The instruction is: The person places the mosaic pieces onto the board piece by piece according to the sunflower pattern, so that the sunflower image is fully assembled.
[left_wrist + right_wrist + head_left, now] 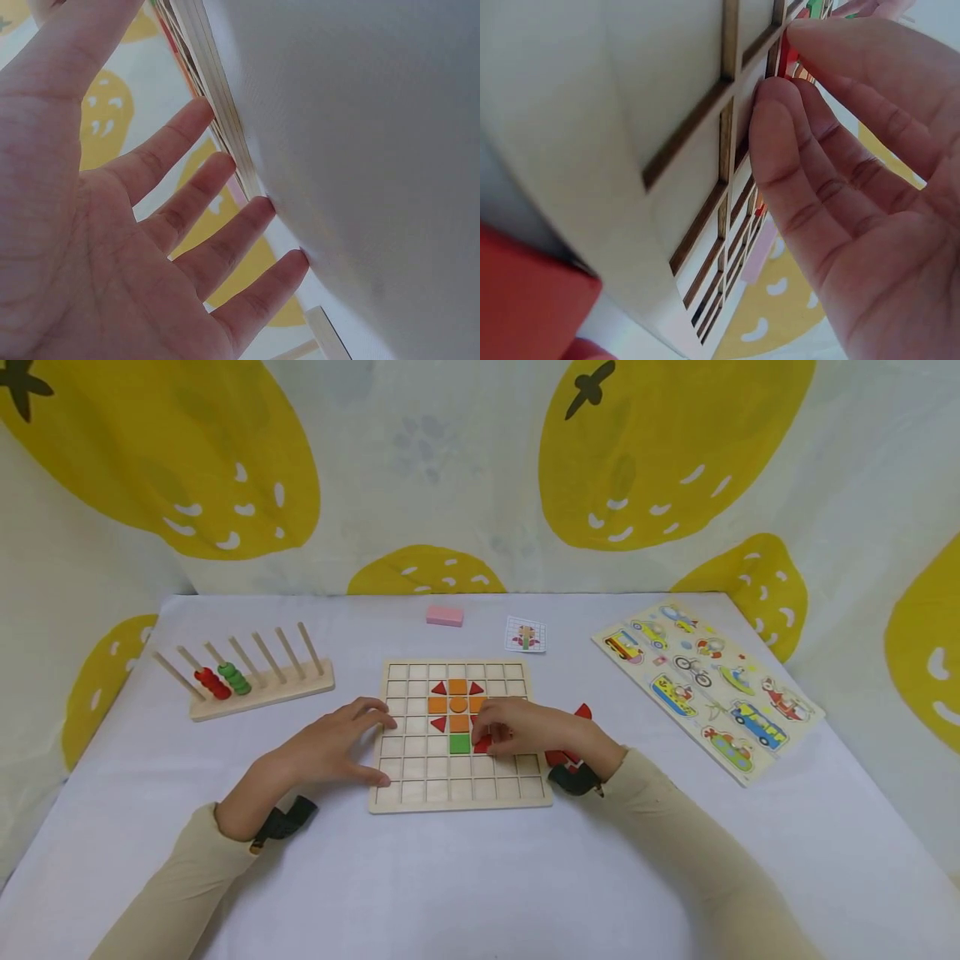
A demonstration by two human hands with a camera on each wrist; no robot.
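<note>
A wooden grid board lies in the middle of the white table. Orange squares, red triangles and a green square sit in its cells. My right hand reaches over the board and pinches a red piece next to the green square. In the right wrist view, the fingertips hold that red piece against the grid. My left hand rests on the board's left edge with straight fingers touching its side and holds nothing.
Loose red pieces lie by my right wrist. At the left stands a wooden peg rack with red and green beads. Behind the board are a pink block and a pattern card. A vehicle puzzle board lies at the right.
</note>
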